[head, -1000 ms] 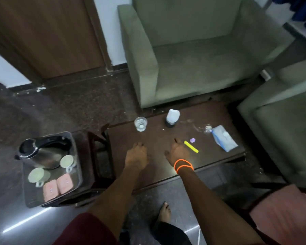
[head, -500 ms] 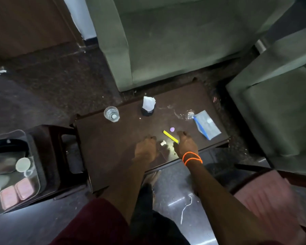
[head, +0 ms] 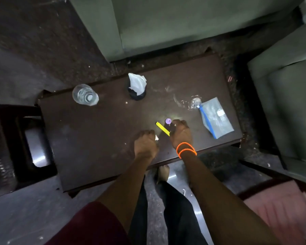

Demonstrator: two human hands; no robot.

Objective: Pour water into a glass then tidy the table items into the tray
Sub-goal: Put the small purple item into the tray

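Here, a small white scrap point(head: 156, 137) is pinched by the curled left hand point(head: 145, 145) near the counter's point(head: 88, 142) front edge; the right hand's point(head: 181, 133) grip cannot be told. The glass point(head: 85, 95) is seen at the far left corner.

Dark table point(head: 95, 142), glass point(head: 85, 94), yellow stick point(head: 162, 128), blue pouch point(head: 216, 117)

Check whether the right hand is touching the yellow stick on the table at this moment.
Touching. In the head view, the right hand meets the near end of the yellow stick with its fingers, and no table surface shows between them.
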